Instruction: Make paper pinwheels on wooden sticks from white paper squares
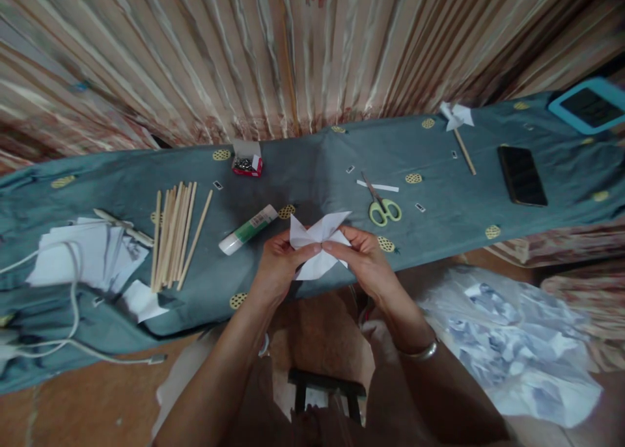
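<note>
Both my hands hold a folded white paper shape point(318, 229) with pointed flaps, just above the near edge of the blue-grey cloth point(312, 174). My left hand point(278, 268) pinches its left side and my right hand point(366, 258) pinches its middle from the right; fingers of both are closed on the paper. A glue stick point(247, 229) lies just left of my left hand. Green-handled scissors point(383, 207) lie right of the paper.
A bundle of wooden sticks point(176, 235), white paper sheets point(88, 255) and a white cable point(73, 304) lie at left. A small red box of pins point(248, 161) sits at the back. A finished paper pinwheel point(458, 125), black phone point(521, 175) and blue-framed tablet point(588, 105) are at right.
</note>
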A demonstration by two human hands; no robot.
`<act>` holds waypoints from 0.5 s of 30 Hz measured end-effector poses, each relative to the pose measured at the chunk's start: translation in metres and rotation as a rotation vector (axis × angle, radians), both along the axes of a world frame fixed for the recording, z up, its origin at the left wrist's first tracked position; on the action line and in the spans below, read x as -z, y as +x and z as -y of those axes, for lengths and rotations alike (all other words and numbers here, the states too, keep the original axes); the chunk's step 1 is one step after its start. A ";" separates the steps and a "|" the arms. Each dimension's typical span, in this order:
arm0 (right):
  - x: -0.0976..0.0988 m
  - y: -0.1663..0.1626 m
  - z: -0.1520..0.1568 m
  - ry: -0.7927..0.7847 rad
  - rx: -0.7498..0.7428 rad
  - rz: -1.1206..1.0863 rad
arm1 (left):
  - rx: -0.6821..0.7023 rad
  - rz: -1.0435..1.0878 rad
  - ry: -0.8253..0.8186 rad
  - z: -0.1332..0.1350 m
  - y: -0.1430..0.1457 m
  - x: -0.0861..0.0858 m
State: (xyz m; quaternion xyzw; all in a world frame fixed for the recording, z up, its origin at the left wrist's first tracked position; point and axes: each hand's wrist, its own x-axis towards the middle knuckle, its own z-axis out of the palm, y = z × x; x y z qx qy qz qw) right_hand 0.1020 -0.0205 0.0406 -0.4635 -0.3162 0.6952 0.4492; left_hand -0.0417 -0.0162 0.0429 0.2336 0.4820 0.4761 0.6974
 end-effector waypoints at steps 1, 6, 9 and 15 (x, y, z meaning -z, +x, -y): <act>0.000 -0.001 0.000 0.000 -0.002 -0.003 | 0.000 0.000 -0.002 0.000 0.000 0.000; 0.004 -0.002 -0.002 0.022 -0.013 -0.002 | -0.014 0.005 -0.002 0.000 -0.002 0.001; 0.005 -0.003 -0.003 0.036 -0.010 -0.004 | -0.039 0.006 -0.003 0.000 -0.002 0.003; 0.006 -0.003 -0.007 0.020 -0.017 -0.004 | -0.048 0.000 -0.020 -0.003 -0.003 0.004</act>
